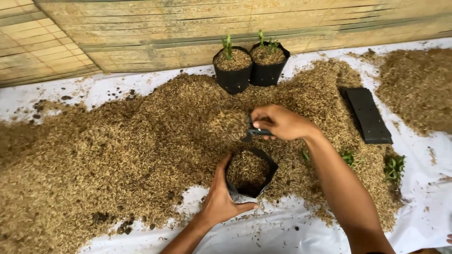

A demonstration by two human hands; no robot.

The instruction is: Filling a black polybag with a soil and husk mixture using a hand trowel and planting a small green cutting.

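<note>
**Bag Filling Station: Hands and Clearances**

White plastic sheeting covers the work surface, bounded at the far edge by a wall of pale horizontal slats. Loose brown husk-like potting medium lies in a broad heap across the sheet, thickest to your left.

Your left hand grips the near wall of a small black plastic grow bag, thumb at the rim and fingers wrapped beneath. The bag stands upright at the near edge of the heap, partly filled, its mouth open.

Your right hand is closed around the dark handle of a small scoop, held just above and behind the bag. A load of medium sits on the scoop at its left end.

Two filled black grow bags with green seedlings stand touching each other against the wall, well apart from your hands. A flat stack of empty black bags lies to your right. Loose green seedlings lie beside your right forearm. Bare sheeting shows along the near edge.
</note>
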